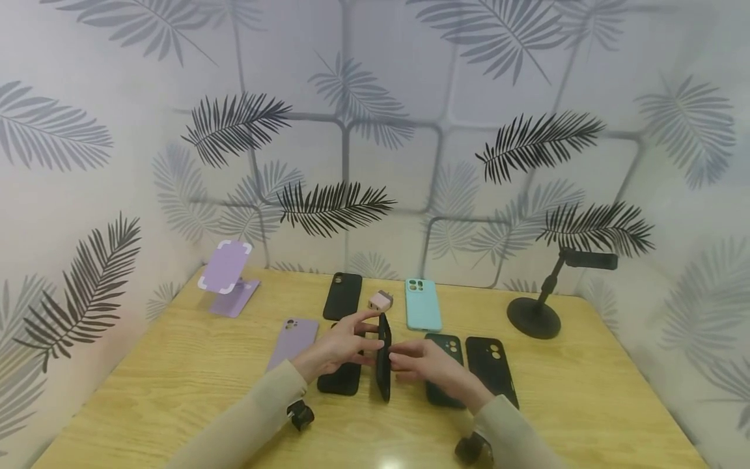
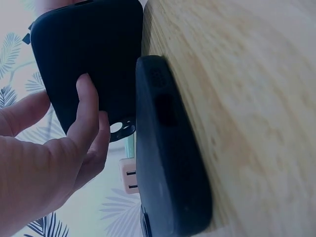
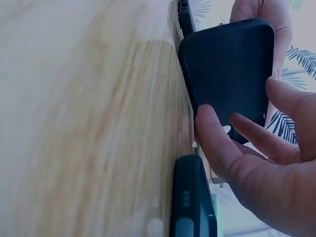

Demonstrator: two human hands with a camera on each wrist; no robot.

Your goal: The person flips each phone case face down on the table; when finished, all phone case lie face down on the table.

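A black phone case (image 1: 383, 357) stands on its long edge above the wooden table (image 1: 176, 365), held between both hands. My left hand (image 1: 364, 339) grips it from the left, one finger reaching over its top end. My right hand (image 1: 400, 359) holds it from the right. In the left wrist view my fingers (image 2: 88, 113) lie on the case's back (image 2: 94, 54), near its camera hole. The right wrist view has my thumb (image 3: 210, 131) and fingers on the case (image 3: 229, 69). Under my left hand lies another black case (image 2: 168, 163). A dark green case (image 3: 190, 197) lies under my right hand.
More cases lie on the table: black (image 1: 342, 295), teal (image 1: 423, 304), purple (image 1: 291, 342), black (image 1: 491, 368). A pink charger plug (image 1: 381, 300) sits behind the hands. A purple phone stand (image 1: 225, 277) is at back left, a black stand (image 1: 539, 309) at back right. Patterned walls enclose the table.
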